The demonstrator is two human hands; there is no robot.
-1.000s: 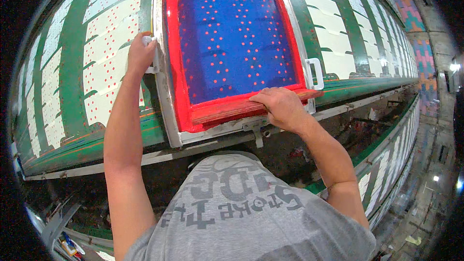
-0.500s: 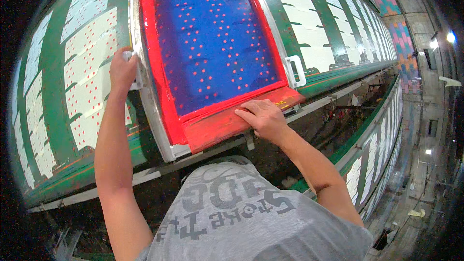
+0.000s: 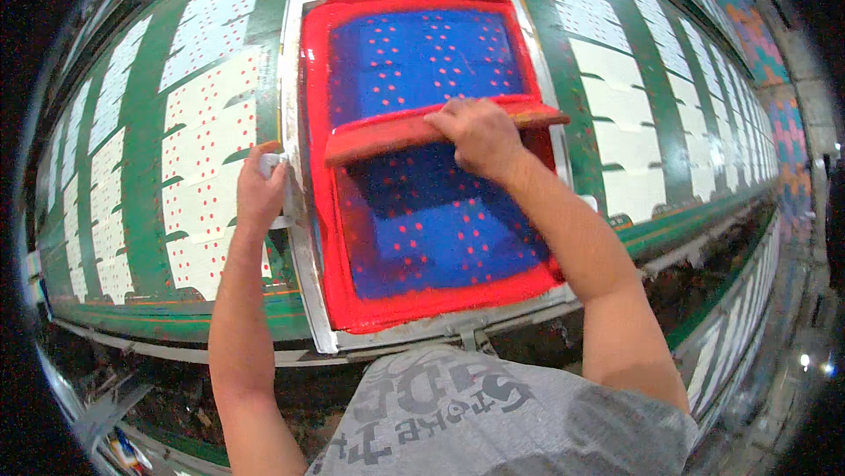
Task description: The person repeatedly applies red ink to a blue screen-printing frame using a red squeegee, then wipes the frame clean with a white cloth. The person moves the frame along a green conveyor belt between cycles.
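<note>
A screen printing frame (image 3: 295, 203) with pale metal sides lies in front of me on a green table. Its blue mesh (image 3: 422, 269) carries rows of small red dots, and wet red ink (image 3: 339, 295) borders it. My left hand (image 3: 260, 192) is closed round the white handle (image 3: 271, 164) on the frame's left side. Across the middle of the mesh stands a red-stained wooden squeegee (image 3: 378, 138), slightly slanted, its right end farther from me. My right hand (image 3: 482, 134) grips its top right of centre, fingers over the far side, partly hidden. Its shadow falls on the near mesh.
Red-dotted white pieces (image 3: 211, 190) lie in rows on the green table (image 3: 141, 238) to the left. Undotted white pieces (image 3: 616, 124) run along its right part. A second white handle (image 3: 588, 203) shows beside my right forearm. Another row of pieces (image 3: 704, 361) stands at lower right.
My right hand has moved the squeegee from the frame's near edge to the middle of the mesh. My left hand keeps its hold on the handle. The whole view has shifted.
</note>
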